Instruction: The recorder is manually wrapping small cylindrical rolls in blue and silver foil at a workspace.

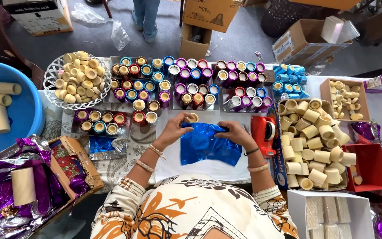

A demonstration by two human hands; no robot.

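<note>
A crinkled blue foil sheet (208,145) lies on the white table in front of me. My left hand (175,128) pinches its upper left edge and holds a small cream tube (193,117) at the fingertips. At the sheet's upper right edge, my right hand (234,131) grips the foil. Just beyond my hands stand rows of foil-wrapped tubes (186,79) in purple, blue, red and teal.
A red tape dispenser (264,132) sits right of my hands. A box of bare cream tubes (315,141) is farther right. A white basket of cream caps (77,77), a blue tub (23,110) and purple foil (5,177) lie left. A person's legs (146,15) stand beyond the table.
</note>
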